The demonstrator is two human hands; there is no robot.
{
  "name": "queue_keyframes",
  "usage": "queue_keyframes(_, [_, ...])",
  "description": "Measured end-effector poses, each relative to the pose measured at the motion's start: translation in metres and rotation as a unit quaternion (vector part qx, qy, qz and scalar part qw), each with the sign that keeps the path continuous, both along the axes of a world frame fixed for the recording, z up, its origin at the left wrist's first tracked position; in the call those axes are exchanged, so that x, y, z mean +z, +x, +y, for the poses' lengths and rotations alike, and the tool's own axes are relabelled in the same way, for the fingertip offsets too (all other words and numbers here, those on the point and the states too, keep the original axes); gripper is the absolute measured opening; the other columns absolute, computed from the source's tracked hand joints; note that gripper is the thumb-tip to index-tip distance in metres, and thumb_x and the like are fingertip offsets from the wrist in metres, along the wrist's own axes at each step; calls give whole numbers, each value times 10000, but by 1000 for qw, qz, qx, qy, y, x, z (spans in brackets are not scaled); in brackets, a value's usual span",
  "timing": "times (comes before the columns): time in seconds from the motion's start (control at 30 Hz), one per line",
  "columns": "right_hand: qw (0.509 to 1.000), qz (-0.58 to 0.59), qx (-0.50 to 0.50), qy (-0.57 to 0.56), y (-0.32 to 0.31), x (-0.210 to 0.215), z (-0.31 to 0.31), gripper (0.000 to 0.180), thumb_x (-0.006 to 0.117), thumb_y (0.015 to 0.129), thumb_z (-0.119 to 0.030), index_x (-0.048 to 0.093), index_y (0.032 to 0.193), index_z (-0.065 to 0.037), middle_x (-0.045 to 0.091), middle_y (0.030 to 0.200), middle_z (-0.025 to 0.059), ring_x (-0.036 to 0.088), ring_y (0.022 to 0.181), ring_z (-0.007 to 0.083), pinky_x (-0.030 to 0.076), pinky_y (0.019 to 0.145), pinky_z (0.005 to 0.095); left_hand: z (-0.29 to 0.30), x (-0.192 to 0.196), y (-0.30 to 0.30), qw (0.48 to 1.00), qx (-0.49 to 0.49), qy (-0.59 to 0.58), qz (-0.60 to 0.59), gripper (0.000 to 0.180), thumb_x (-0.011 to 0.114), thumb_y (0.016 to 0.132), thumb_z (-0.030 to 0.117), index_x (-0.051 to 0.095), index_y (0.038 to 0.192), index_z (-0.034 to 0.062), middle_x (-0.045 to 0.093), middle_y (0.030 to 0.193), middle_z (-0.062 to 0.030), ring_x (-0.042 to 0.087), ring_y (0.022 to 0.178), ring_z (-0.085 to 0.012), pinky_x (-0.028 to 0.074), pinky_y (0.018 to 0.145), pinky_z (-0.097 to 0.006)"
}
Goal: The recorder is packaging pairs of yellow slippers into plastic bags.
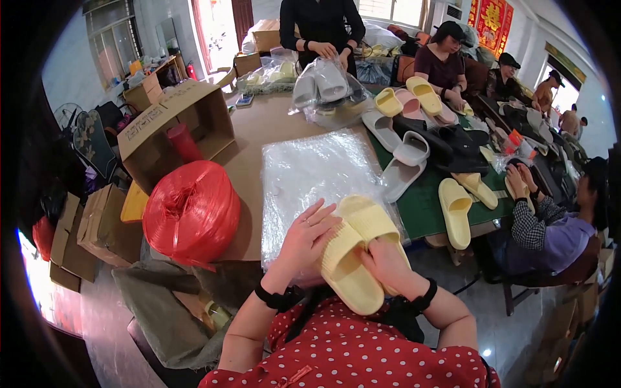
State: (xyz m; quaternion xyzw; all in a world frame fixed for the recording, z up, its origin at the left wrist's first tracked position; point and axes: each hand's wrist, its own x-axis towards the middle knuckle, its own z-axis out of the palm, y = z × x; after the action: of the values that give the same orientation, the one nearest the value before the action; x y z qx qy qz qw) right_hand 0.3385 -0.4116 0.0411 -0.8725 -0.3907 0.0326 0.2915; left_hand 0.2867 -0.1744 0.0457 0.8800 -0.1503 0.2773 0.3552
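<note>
Two pale yellow slide slippers are held side by side in front of me, soles tilted toward my body. My left hand [303,238] presses its fingers against the ribbed strap of the left slipper [354,278]. The fingers of my right hand [387,262] reach under the strap of the right slipper [370,215], so their tips are hidden. Just beyond the slippers lies a stack of clear plastic bags [310,174] on the brown tabletop [249,139]. A black band circles each of my wrists.
A large red roll of plastic twine [191,210] and an open cardboard box [145,152] stand at left. Grey, black and yellow slippers [456,210] cover the green table [420,210] at right. Across the table, a person handles bagged grey slippers [330,84]; several others sit at right.
</note>
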Motion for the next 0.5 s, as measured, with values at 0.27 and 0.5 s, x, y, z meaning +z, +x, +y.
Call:
queue_keyframes(0.27, [994,-113,-8,8,36,-17,40,137,621,867,-107,642,939,7,658,894,210,654,887,371,509,739,453,-21,26,-15,999,-37,24,-29,291,674,874,38,724,1158,73,656,1339,-73,548,1325,-331,439,1111,-435])
queue_keyframes(0.5, [986,-113,-52,108,78,-22,109,98,593,906,-114,598,858,-29,640,795,177,654,778,368,501,667,459,-15,30,-23,997,-52,10,-53,304,680,865,19,708,1165,51,682,1288,-92,577,1295,-329,473,1071,-427])
